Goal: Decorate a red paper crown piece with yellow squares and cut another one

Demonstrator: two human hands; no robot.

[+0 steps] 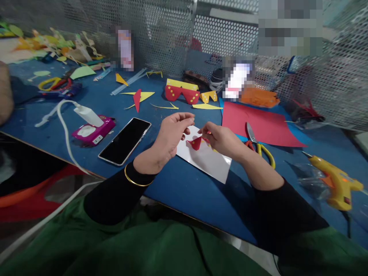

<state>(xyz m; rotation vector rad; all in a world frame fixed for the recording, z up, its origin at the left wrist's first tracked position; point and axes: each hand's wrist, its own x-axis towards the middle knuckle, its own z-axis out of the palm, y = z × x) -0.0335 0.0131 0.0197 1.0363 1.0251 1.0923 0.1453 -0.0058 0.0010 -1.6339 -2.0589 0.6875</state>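
Note:
My right hand (pixel 220 138) pinches the edge of a small red paper cut-out (pixel 196 143), which looks like glasses with yellow spots. The cut-out is just above a white sheet (pixel 207 165), partly hidden by the fingers. My left hand (pixel 172 132) hovers at the sheet's left corner, apart from the cut-out. Its thumb and fingers are drawn together, and whatever may be between them is too small to make out. Behind the hands stand red paper glasses (pixel 182 94) with yellow squares and smaller yellow-orange paper glasses (pixel 208 97).
Red paper (pixel 258 122) lies at right under scissors (pixel 251 134). A yellow glue gun (pixel 339 180) rests at far right. To the left are a phone (pixel 125 141) and a magenta socket box (pixel 94 130) with a white cable. Perforated metal panels (pixel 161 34) stand behind the blue table.

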